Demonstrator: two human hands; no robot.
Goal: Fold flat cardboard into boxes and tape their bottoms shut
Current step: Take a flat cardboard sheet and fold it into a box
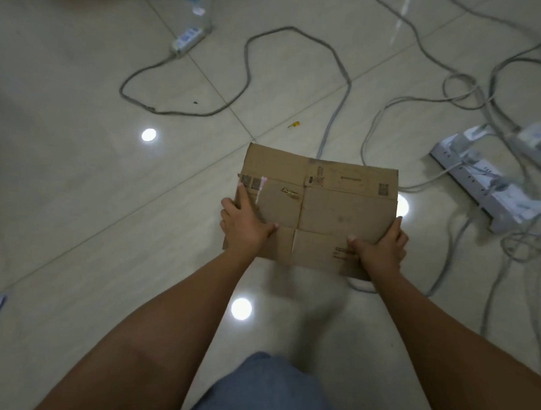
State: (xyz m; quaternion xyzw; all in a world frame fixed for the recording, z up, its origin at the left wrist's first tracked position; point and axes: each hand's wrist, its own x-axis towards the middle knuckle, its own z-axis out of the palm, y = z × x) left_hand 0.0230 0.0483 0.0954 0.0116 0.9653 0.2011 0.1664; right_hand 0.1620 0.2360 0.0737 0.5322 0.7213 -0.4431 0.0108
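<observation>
A flat, unfolded brown cardboard box (331,204) is held out in front of me above the tiled floor, with its flaps and creases showing and small printed labels on it. My left hand (245,225) grips its left edge, thumb on top. My right hand (380,245) grips the lower right corner, thumb on the face and fingers behind. The cardboard stays collapsed flat. No tape is in view.
Grey cables (244,70) loop across the glossy floor. White power strips lie at the right (493,180) and at the back (186,40). A small yellow object (294,124) lies beyond the cardboard. My knee in blue cloth (267,390) is at the bottom.
</observation>
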